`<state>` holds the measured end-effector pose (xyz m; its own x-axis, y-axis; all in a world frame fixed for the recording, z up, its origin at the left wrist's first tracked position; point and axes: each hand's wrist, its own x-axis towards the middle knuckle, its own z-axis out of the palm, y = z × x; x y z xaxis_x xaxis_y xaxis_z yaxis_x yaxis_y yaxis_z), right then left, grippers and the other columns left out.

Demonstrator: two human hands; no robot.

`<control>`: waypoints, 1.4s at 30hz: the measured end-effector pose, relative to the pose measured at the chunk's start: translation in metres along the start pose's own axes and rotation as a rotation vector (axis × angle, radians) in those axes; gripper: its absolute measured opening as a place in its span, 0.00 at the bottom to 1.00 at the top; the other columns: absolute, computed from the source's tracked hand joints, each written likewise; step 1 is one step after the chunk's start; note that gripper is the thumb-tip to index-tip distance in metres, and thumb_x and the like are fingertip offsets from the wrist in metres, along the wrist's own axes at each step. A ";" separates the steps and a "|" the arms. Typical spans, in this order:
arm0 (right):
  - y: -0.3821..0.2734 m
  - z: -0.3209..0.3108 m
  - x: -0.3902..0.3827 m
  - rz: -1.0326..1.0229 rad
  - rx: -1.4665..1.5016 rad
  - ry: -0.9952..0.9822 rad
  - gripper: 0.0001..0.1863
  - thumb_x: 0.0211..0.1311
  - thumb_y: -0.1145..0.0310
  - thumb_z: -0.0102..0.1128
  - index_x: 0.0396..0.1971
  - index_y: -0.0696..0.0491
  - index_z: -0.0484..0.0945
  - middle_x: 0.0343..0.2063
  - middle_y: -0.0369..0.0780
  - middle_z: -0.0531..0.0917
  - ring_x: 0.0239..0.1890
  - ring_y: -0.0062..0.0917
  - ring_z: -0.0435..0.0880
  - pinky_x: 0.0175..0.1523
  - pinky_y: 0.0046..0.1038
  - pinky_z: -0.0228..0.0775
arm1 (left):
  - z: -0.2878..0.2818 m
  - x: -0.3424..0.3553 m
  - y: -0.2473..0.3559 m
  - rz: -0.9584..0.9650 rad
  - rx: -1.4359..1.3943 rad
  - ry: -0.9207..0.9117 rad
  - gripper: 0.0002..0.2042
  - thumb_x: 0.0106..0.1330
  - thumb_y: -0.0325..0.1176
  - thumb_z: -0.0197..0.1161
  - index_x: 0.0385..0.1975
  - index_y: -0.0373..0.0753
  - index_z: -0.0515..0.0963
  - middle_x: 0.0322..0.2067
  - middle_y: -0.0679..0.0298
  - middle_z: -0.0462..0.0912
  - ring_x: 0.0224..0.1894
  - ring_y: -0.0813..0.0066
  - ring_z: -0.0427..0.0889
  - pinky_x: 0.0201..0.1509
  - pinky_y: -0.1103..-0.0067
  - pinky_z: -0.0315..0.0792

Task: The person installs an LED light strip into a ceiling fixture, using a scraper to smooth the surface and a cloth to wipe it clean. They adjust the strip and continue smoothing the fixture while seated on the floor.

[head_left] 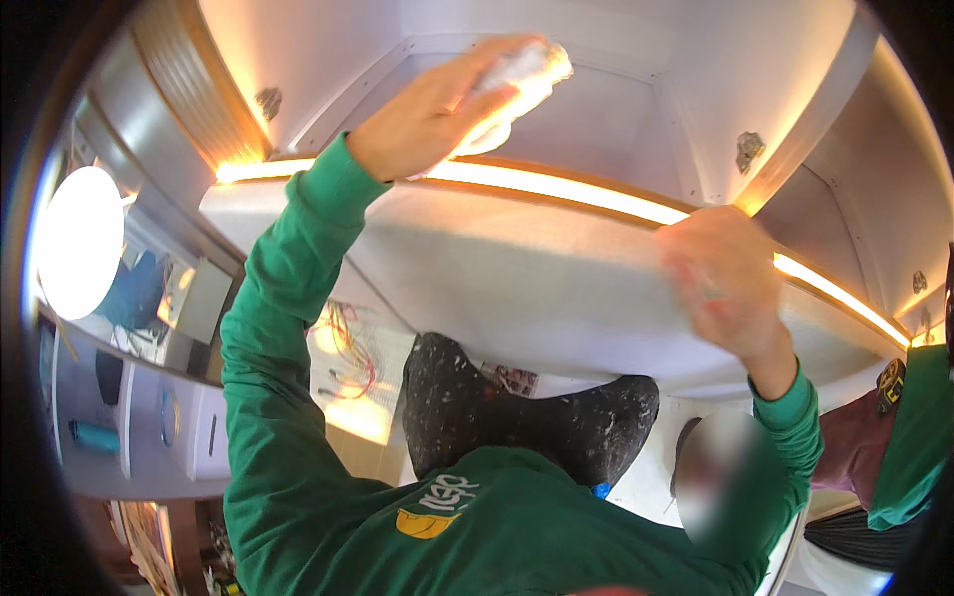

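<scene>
My left hand (422, 114) is raised into the mouth of a white open compartment (606, 109). Its fingers close on a crumpled white cloth (527, 72), brightly lit from below. Beneath that wrist runs a glowing light strip (556, 186) along the compartment's wood-coloured front edge. Further right, my right hand (723, 283) is at the same edge, in front of the strip and the pale curved panel (517, 258) under it. Motion blurs this hand, and its fingers are hard to make out.
Metal fittings (749, 151) sit on the compartment walls. At the right stands another person in a green top (912, 437), close to my right arm. Loose wires (348, 358) hang at lower left, near a round bright lamp (81, 241) and shelves (129, 417).
</scene>
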<state>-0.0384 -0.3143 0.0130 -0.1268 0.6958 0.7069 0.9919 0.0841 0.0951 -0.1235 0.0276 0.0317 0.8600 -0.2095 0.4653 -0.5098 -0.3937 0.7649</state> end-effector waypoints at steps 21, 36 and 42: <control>0.028 0.092 -0.014 -0.672 0.016 -0.410 0.06 0.50 0.63 0.63 0.18 0.46 0.78 0.20 0.28 0.75 0.26 0.24 0.72 0.38 0.27 0.63 | 0.080 0.112 -0.068 -0.290 0.042 -0.567 0.21 0.76 0.39 0.56 0.61 0.32 0.77 0.53 0.48 0.85 0.53 0.54 0.86 0.54 0.68 0.78; 0.029 0.094 -0.013 -0.705 0.018 -0.573 0.10 0.64 0.60 0.63 0.37 0.50 0.86 0.36 0.38 0.88 0.36 0.29 0.86 0.58 0.32 0.74 | 0.125 0.147 -0.042 -0.350 0.108 -0.525 0.15 0.74 0.37 0.61 0.50 0.31 0.82 0.41 0.58 0.87 0.42 0.73 0.83 0.49 0.75 0.76; 0.030 0.091 -0.017 -0.561 0.202 -0.483 0.05 0.56 0.64 0.66 0.24 0.46 0.87 0.27 0.32 0.87 0.39 0.25 0.82 0.54 0.27 0.66 | 0.172 0.157 -0.058 -0.390 0.114 -0.442 0.15 0.74 0.37 0.63 0.49 0.31 0.83 0.38 0.63 0.86 0.42 0.79 0.80 0.48 0.78 0.75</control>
<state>-0.0060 -0.2587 -0.0606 -0.6405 0.7411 0.2011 0.7678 0.6129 0.1867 0.0447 -0.1365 -0.0160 0.9236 -0.3732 -0.0881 -0.1702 -0.6049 0.7779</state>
